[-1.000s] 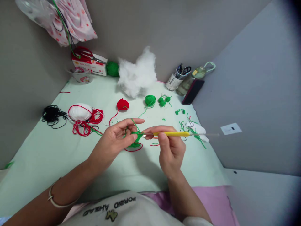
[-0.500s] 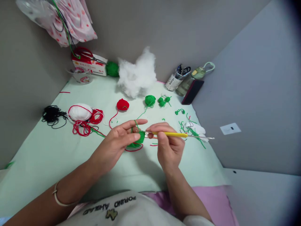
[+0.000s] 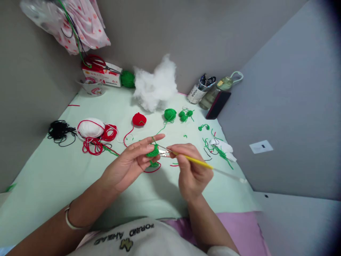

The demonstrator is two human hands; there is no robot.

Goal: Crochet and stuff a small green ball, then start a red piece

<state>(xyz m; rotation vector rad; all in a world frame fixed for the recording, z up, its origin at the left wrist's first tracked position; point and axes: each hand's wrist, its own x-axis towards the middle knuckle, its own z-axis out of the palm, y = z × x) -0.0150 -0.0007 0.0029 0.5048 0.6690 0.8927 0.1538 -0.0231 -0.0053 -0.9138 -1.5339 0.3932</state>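
My left hand [image 3: 133, 156] is closed on a small green crochet piece [image 3: 152, 151], pinched between thumb and fingers. Green yarn passes over its stretched index finger and runs back to a green yarn ball [image 3: 169, 115]. In my right hand [image 3: 193, 167] is a crochet hook with a yellow handle [image 3: 198, 162], gripped like a pen. The hook's thin metal tip points left and meets the top edge of the piece. Under the left fingers, more green crochet with a red strand [image 3: 153, 171] shows on the table. A shiny metal object [image 3: 164, 153], partly hidden, lies between my hands.
A red yarn ball [image 3: 139, 119], white yarn [image 3: 91, 128] and black yarn [image 3: 60, 131] lie to the left. White stuffing [image 3: 156, 85] sits at the back. A pen cup [image 3: 197, 93], bottle [image 3: 209, 97] and phone [image 3: 218, 104] stand back right. Yarn scraps [image 3: 222, 151] lie at right.
The green piece has turned and shifted slightly left in my left hand. The hook has tilted, its rear end now lower, and my right hand has moved slightly right.
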